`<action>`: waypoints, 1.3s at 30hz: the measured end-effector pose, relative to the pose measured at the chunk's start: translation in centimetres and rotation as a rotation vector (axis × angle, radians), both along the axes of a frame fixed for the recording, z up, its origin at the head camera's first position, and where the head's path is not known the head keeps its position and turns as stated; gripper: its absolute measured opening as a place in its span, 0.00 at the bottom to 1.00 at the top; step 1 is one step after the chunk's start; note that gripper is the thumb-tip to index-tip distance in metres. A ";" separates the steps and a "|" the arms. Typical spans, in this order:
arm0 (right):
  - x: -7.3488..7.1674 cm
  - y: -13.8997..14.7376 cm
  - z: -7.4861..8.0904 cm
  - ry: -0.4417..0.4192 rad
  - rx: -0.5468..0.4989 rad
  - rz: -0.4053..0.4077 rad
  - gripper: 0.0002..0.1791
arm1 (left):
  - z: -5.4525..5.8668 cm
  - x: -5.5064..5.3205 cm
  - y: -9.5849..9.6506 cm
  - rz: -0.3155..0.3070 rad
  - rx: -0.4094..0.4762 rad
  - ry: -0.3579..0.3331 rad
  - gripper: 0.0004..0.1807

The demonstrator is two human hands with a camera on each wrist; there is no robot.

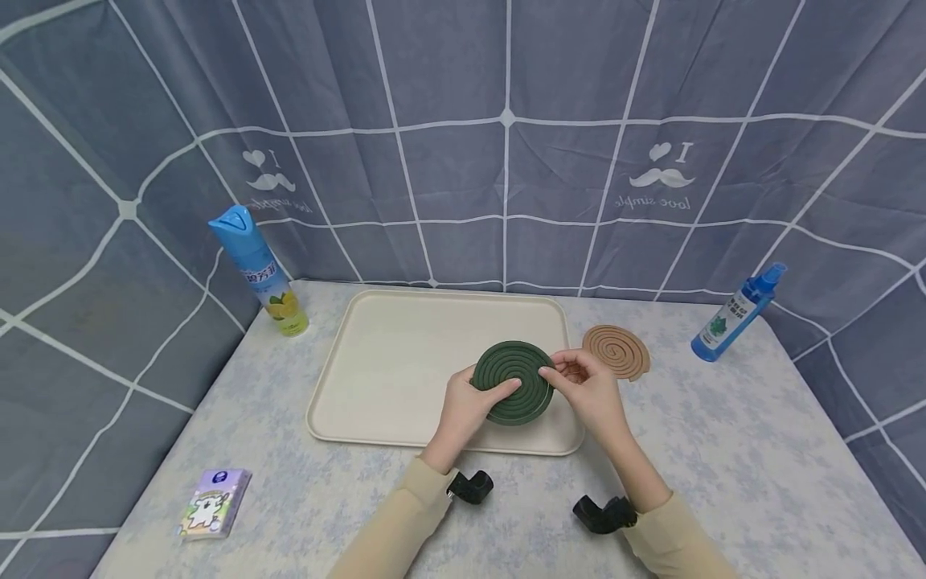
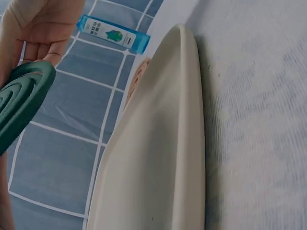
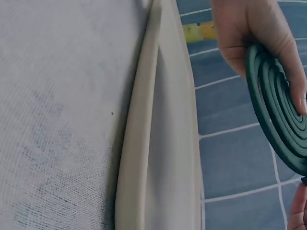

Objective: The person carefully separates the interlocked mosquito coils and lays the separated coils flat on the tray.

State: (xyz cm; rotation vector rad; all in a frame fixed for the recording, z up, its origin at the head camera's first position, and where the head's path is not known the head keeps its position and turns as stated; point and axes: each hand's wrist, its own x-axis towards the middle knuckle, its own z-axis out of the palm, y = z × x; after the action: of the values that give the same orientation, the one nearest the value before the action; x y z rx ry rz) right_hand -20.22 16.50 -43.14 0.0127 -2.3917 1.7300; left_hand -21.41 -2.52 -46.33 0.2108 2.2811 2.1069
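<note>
A dark green mosquito coil, a flat round spiral, is held up over the front right part of the cream tray. My left hand grips its left side, thumb lying across the upper face toward the centre. At the coil's right edge, my right hand pinches the outer ring between thumb and fingers. In the right wrist view the green coil tilts, with slim gaps between its rings. A brown coil lies on the table just beyond the right hand, right of the tray.
A blue and yellow spray can stands at the back left. At the right is a blue spray bottle. A purple tissue pack lies at the front left of the table. Behind hangs a grey-blue curtain.
</note>
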 end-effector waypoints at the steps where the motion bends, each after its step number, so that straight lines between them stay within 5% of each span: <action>1: 0.1 0.0 0.0 0.015 0.021 0.004 0.14 | 0.0 0.0 -0.1 -0.003 -0.009 0.004 0.19; 12: -0.1 0.1 0.3 -0.004 0.161 0.097 0.10 | 0.0 0.0 -0.6 -0.041 -0.097 0.006 0.21; 24: 0.1 0.1 1.0 -0.056 0.240 0.124 0.11 | 1.0 -0.1 -1.0 -0.154 -0.164 0.017 0.18; 28: 0.2 -0.1 0.9 -0.113 0.140 0.075 0.13 | 1.1 -0.1 -1.0 -0.112 -0.100 -0.001 0.20; 35: 0.5 -1.5 0.1 -0.267 -0.173 -0.036 0.17 | 0.5 0.0 -0.6 0.015 0.170 -0.157 0.22; 39: 0.7 -2.2 -0.6 -0.304 -0.250 -0.046 0.15 | 0.4 0.1 -0.5 0.060 0.199 -0.164 0.19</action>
State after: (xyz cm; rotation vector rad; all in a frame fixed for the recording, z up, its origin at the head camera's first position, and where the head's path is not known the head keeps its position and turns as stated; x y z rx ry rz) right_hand -19.53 14.30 -43.73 -0.3616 -2.3238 2.1279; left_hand -21.32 -3.02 -45.92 -0.0271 2.0133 2.2867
